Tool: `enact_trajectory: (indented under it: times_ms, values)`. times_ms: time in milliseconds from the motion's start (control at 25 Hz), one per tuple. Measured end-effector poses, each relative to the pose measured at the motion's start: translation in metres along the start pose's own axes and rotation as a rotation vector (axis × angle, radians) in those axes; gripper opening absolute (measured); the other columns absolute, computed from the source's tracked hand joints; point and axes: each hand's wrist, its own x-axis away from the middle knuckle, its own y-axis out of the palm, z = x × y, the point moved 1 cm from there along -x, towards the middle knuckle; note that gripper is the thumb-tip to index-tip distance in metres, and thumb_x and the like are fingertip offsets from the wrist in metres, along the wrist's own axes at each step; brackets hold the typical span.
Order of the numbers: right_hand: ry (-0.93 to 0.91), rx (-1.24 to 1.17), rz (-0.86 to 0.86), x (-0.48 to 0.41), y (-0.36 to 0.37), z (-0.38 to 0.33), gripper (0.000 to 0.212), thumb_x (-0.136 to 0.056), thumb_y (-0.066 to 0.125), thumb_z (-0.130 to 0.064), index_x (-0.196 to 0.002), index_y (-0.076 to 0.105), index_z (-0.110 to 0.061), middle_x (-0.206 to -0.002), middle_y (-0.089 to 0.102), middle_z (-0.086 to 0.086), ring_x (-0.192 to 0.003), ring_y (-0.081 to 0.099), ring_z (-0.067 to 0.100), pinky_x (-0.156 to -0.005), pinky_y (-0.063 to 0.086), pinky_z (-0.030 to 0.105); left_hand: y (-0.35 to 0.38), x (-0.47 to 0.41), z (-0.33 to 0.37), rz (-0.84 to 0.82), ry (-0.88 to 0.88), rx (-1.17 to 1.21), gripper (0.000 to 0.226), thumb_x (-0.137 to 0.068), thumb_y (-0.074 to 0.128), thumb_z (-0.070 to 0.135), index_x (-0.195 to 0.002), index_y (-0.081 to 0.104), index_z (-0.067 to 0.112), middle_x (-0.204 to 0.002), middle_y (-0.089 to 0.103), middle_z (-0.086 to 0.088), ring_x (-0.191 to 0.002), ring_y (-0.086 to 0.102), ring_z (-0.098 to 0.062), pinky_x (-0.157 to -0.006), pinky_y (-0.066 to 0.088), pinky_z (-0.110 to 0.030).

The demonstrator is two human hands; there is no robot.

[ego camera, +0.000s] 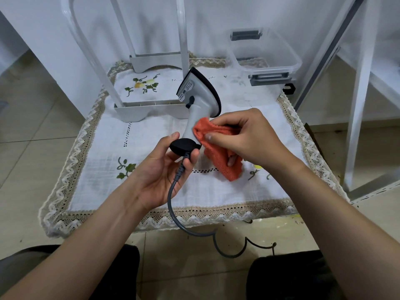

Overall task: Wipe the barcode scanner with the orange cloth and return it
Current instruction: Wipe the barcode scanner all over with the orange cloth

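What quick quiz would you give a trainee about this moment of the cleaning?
1. True or false: the left hand holds the barcode scanner by the dark end of its handle.
2. Where does the orange cloth meet the scanner? A) on its wide head B) on its handle C) nowhere
3. Short answer: which hand pinches the cloth?
Key: 1 true; 2 B; 3 the right hand.
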Motion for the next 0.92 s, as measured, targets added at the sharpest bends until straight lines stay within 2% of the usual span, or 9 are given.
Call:
enact_trajectory:
  times_ms: [120, 240, 320, 360, 440, 520, 680, 840, 920]
  values:
    - [-0.024, 0.016, -0.092, 0.0, -0.002, -0.002, 0.019, -0.087, 0.081, -0.007, -0.089, 0.078, -0.025, -0.068, 0.076, 0.0, -0.048, 0.068, 0.013, -0.041, 0.058, 0.034, 0.001, 0.001, -0.001, -0.01, 0.0, -0.015, 0.042, -0.074, 0.073, 0.034, -0.1, 0.065, 0.002, -0.078, 0.072, -0.012, -0.06, 0.073, -0.014, -0.046, 0.055, -0.017]
    - [-0.016, 0.019, 0.236, -0.007, -0.01, 0.004, 0.015, -0.087, 0.081, -0.011, -0.099, 0.081, -0.021, -0.071, 0.076, -0.002, -0.046, 0.068, 0.019, -0.041, 0.057, 0.033, 0.004, 0.002, -0.002, 0.004, 0.021, -0.052, 0.047, -0.071, 0.073, 0.032, -0.105, 0.062, 0.001, -0.076, 0.071, -0.014, -0.058, 0.073, -0.015, -0.045, 0.055, -0.017]
    - [-0.094, 0.144, 0.448, -0.011, -0.015, 0.008, 0.017, -0.088, 0.079, -0.016, -0.104, 0.081, -0.02, -0.075, 0.077, -0.004, -0.049, 0.068, 0.016, -0.051, 0.061, 0.036, 0.006, 0.003, -0.004, 0.011, 0.037, -0.102, 0.047, -0.071, 0.072, 0.032, -0.104, 0.063, 0.0, -0.075, 0.072, -0.014, -0.058, 0.073, -0.015, -0.046, 0.055, -0.017]
    - [-0.154, 0.256, 0.482, -0.011, -0.016, 0.008, 0.018, -0.089, 0.077, -0.019, -0.106, 0.081, -0.02, -0.079, 0.078, -0.003, -0.056, 0.07, 0.017, -0.058, 0.061, 0.037, 0.007, 0.003, -0.005, 0.01, 0.04, -0.123, 0.047, -0.071, 0.072, 0.032, -0.104, 0.063, 0.0, -0.075, 0.072, -0.014, -0.059, 0.073, -0.015, -0.047, 0.056, -0.017]
    - [-0.282, 0.483, 0.446, -0.01, -0.012, 0.007, 0.018, -0.09, 0.071, -0.023, -0.106, 0.08, -0.018, -0.081, 0.079, 0.003, -0.066, 0.07, 0.022, -0.065, 0.058, 0.039, 0.007, 0.003, -0.006, 0.006, 0.058, -0.182, 0.047, -0.073, 0.07, 0.033, -0.105, 0.063, -0.001, -0.076, 0.073, -0.013, -0.06, 0.072, -0.014, -0.049, 0.056, -0.017]
    - [-0.352, 0.609, 0.41, -0.01, -0.007, 0.007, 0.016, -0.091, 0.069, -0.022, -0.102, 0.079, -0.016, -0.072, 0.074, 0.007, -0.063, 0.065, 0.027, -0.06, 0.055, 0.042, 0.007, 0.003, -0.007, 0.007, 0.093, -0.257, 0.045, -0.074, 0.069, 0.033, -0.104, 0.064, 0.0, -0.078, 0.075, -0.012, -0.062, 0.072, -0.013, -0.05, 0.056, -0.016]
    - [-0.231, 0.449, 0.357, -0.013, -0.007, 0.01, 0.016, -0.092, 0.07, -0.018, -0.104, 0.08, -0.021, -0.082, 0.079, 0.002, -0.061, 0.071, 0.017, -0.062, 0.06, 0.04, 0.008, 0.003, -0.007, 0.014, 0.123, -0.3, 0.042, -0.074, 0.069, 0.034, -0.101, 0.066, 0.002, -0.078, 0.074, -0.011, -0.062, 0.071, -0.012, -0.051, 0.055, -0.016]
    - [-0.092, 0.314, 0.253, -0.012, -0.003, 0.009, 0.021, -0.094, 0.069, -0.01, -0.107, 0.081, -0.022, -0.083, 0.08, 0.001, -0.05, 0.071, 0.011, -0.05, 0.06, 0.029, 0.009, 0.002, -0.008, 0.028, 0.115, -0.263, 0.046, -0.074, 0.069, 0.035, -0.104, 0.065, 0.001, -0.074, 0.072, -0.011, -0.058, 0.07, -0.011, -0.05, 0.055, -0.016]
    - [-0.068, 0.261, 0.213, -0.011, 0.0, 0.008, 0.024, -0.094, 0.071, -0.009, -0.112, 0.08, -0.023, -0.087, 0.081, 0.0, -0.047, 0.071, 0.015, -0.051, 0.061, 0.035, 0.01, 0.003, -0.006, 0.044, 0.119, -0.222, 0.045, -0.072, 0.07, 0.035, -0.102, 0.063, 0.002, -0.072, 0.072, -0.011, -0.057, 0.071, -0.012, -0.048, 0.055, -0.016]
